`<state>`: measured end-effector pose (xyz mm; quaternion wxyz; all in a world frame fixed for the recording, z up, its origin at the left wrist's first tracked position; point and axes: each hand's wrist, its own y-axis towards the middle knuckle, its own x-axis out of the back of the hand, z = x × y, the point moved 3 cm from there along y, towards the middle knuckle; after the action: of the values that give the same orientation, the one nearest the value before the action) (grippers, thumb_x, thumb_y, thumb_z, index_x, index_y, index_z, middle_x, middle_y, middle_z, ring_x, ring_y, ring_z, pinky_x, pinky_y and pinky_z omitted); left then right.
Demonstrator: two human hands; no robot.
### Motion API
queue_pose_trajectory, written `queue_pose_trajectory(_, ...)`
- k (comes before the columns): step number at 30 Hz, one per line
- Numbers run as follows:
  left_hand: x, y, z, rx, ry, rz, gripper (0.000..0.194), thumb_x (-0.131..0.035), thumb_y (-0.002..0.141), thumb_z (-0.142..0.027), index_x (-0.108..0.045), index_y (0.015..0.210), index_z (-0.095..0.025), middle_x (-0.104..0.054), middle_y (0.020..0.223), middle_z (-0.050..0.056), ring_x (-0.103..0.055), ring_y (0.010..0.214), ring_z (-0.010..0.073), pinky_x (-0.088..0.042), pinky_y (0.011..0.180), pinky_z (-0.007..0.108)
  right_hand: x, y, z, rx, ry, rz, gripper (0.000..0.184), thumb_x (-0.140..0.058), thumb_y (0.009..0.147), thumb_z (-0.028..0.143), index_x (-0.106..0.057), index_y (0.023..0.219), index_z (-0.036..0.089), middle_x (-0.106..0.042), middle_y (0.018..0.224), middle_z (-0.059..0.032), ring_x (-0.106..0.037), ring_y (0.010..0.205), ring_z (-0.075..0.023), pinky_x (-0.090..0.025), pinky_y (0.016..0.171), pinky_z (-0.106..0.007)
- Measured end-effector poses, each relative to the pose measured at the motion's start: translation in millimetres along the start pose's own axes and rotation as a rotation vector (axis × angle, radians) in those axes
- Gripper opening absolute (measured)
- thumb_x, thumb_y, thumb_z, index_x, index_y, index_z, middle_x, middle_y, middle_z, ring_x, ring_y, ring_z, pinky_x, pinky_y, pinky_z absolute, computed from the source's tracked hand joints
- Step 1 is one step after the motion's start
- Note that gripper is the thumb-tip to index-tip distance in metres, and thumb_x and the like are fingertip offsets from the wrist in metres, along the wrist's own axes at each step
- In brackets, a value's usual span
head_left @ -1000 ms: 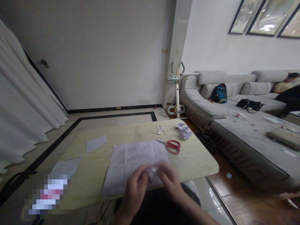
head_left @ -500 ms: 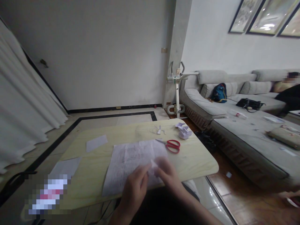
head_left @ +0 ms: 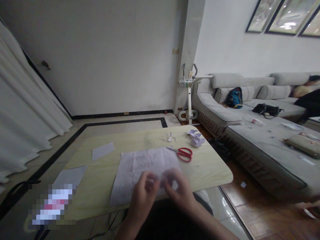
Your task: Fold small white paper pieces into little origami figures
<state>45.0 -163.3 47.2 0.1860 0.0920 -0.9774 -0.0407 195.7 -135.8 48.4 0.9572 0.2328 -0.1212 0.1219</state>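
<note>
Over a large printed sheet (head_left: pixel 130 173), my left hand (head_left: pixel 145 188) and my right hand (head_left: pixel 178 188) meet near the table's front edge. Both have their fingers bent and pinched on a small piece of white paper (head_left: pixel 160 177), mostly hidden by the fingertips and slightly blurred. Beyond the right hand lie scissors with red handles (head_left: pixel 185 155), their tips touching the sheet's far corner. Several folded white paper shapes (head_left: pixel 197 139) sit in a cluster at the far right of the table. Thin paper scraps (head_left: pixel 170 137) lie left of them.
The pale wooden table (head_left: pixel 210 170) has rounded corners. Two blank paper pieces (head_left: pixel 102 151) lie on its left side, near a blurred-out patch (head_left: pixel 52 205). A grey sofa (head_left: pixel 265 143) stands right, with a person (head_left: pixel 302 91) at its far end. An exercise machine (head_left: pixel 189 100) stands behind.
My fingers have shifted around the small paper, which is now more covered. My right fingers are more curled and the left fingertips have risen slightly. Scissors and paper shapes stay put.
</note>
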Motion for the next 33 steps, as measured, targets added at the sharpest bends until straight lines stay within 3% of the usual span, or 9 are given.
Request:
queue_pose_trajectory(5,-6.4,0,3,0.009,-0.098,0.089,0.025,-0.052,0.088,-0.042,-0.056,0.094,-0.018,-0.069,0.079,0.003,-0.068,0.073,0.0188,-0.054,0.065,0.029,1,0,0,0.012,-0.030,-0.021,0.017,-0.058,0.079,0.012,-0.058,0.093,0.020,-0.058,0.079,0.0002,-0.051,0.065,-0.0130,-0.045,0.061,-0.025)
queue_pose_trajectory(21,-2.3,-2,-4,-0.047,-0.092,0.121,0.025,-0.050,0.090,-0.037,-0.063,0.100,-0.018,-0.070,0.096,0.006,-0.067,0.087,0.0202,-0.054,0.075,0.028,2,0,5,0.022,-0.080,0.030,0.029,-0.061,0.076,0.011,-0.056,0.102,0.024,-0.056,0.088,-0.0004,-0.051,0.072,-0.0143,-0.046,0.064,-0.026)
queue_pose_trajectory(33,0.4,2,-3,0.049,-0.189,0.184,0.026,-0.058,0.084,-0.030,-0.067,0.105,-0.018,-0.074,0.099,0.006,-0.070,0.091,0.0210,-0.056,0.080,0.029,2,-1,0,-0.001,-0.111,0.046,0.030,-0.060,0.076,0.011,-0.056,0.104,0.021,-0.060,0.090,-0.0024,-0.057,0.077,-0.0161,-0.049,0.071,-0.029)
